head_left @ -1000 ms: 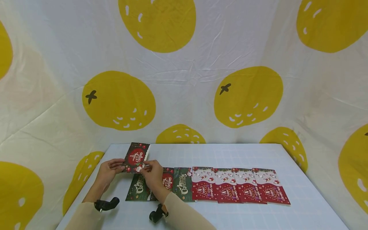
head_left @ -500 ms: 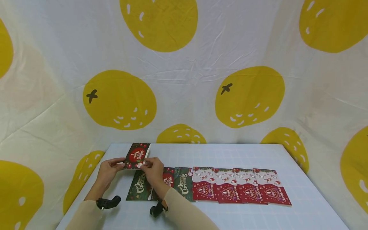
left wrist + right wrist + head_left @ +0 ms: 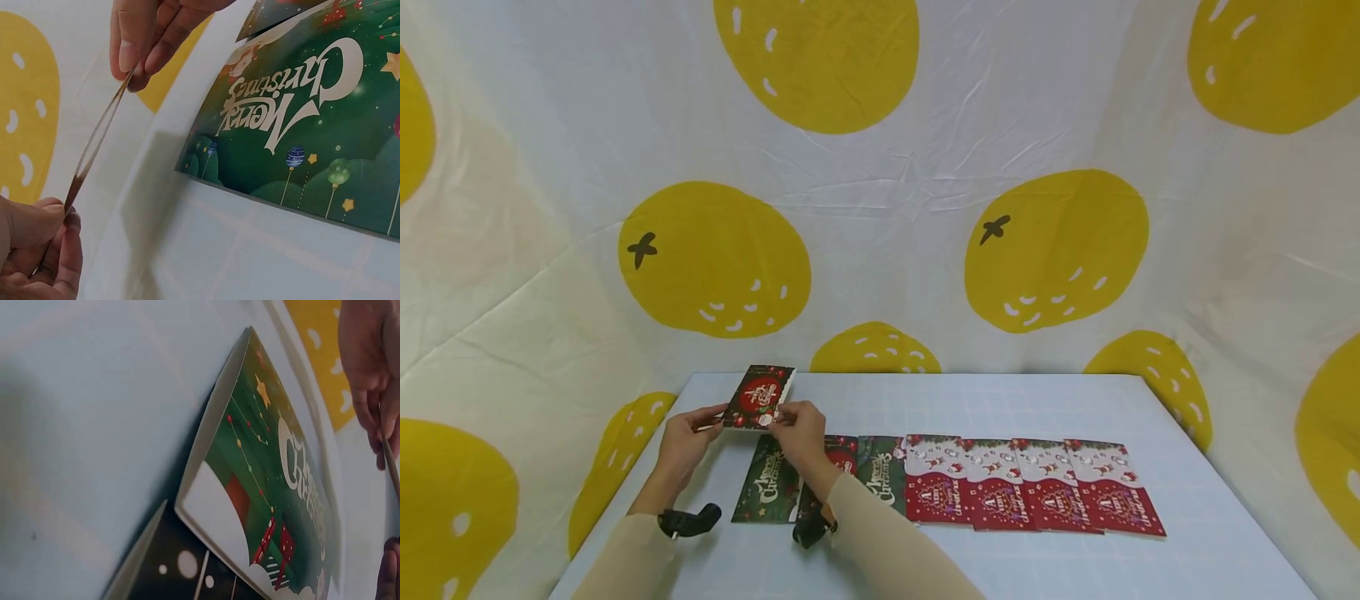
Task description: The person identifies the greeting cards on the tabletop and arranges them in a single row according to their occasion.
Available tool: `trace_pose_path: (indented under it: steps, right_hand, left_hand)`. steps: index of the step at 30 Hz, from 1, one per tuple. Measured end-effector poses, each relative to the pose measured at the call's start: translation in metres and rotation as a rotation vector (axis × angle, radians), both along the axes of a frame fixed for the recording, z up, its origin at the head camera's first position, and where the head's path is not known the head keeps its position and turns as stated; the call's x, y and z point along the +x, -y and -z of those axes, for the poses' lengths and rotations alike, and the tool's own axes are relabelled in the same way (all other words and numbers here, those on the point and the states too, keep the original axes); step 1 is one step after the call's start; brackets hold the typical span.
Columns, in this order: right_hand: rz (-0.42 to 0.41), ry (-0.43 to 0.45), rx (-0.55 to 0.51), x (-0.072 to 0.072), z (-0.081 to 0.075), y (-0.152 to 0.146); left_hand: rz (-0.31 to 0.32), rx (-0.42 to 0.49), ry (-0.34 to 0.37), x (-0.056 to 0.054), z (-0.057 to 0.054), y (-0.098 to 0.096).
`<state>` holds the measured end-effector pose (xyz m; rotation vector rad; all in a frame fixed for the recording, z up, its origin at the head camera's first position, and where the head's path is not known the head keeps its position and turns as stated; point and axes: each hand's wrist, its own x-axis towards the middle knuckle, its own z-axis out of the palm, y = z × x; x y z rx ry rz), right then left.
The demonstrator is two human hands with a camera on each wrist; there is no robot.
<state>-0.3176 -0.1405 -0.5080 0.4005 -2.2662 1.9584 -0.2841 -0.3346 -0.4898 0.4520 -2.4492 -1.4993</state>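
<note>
A dark Christmas card (image 3: 758,397) with a red circle and white lettering is held up above the far left of the table. My left hand (image 3: 687,440) pinches its left edge near the bottom, while my right hand (image 3: 802,435) pinches the lower right corner. In the left wrist view the card (image 3: 94,147) shows edge-on between both hands' fingertips, its folded layers slightly parted. Below lies a green Merry Christmas card (image 3: 771,485), partly covered by the right hand. Beside it another dark card (image 3: 844,453) is mostly hidden under the right forearm.
Another green card (image 3: 880,467) lies right of the forearm. Several red and white cards (image 3: 1000,500) continue the row rightward, edges overlapping. The pale table (image 3: 970,404) reaches back to a hanging cloth (image 3: 880,275) printed with yellow fruit.
The held card has risen a little and tilted back flatter, and both hands have moved slightly up with it. The cards in the row stay in place.
</note>
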Motion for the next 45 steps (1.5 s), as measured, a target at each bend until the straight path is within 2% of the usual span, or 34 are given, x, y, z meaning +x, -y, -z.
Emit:
trace_pose_path:
  steps: [7, 15, 23, 30, 37, 45]
  right_hand:
    - [-0.004, 0.025, 0.041, -0.004, -0.001, 0.003]
    - [0.019, 0.081, 0.061, -0.007, 0.001, 0.005]
    - [0.002, 0.074, 0.098, -0.008, 0.002, 0.012]
    - [-0.022, 0.092, 0.161, -0.011, 0.002, 0.010]
    - [-0.072, 0.153, 0.209, -0.014, 0.003, 0.010]
    - [-0.088, 0.211, 0.265, -0.012, 0.000, 0.013]
  left_hand:
    - [-0.050, -0.022, 0.002, -0.005, 0.000, 0.000]
    - [-0.079, -0.074, -0.055, -0.005, 0.006, 0.000]
    - [-0.125, -0.138, -0.031, -0.004, 0.011, 0.000]
    - [-0.104, -0.125, 0.003, -0.009, 0.018, 0.001]
    - [-0.090, -0.127, 0.022, -0.011, 0.021, 0.001]
    - [-0.077, -0.143, 0.037, -0.011, 0.024, 0.001]
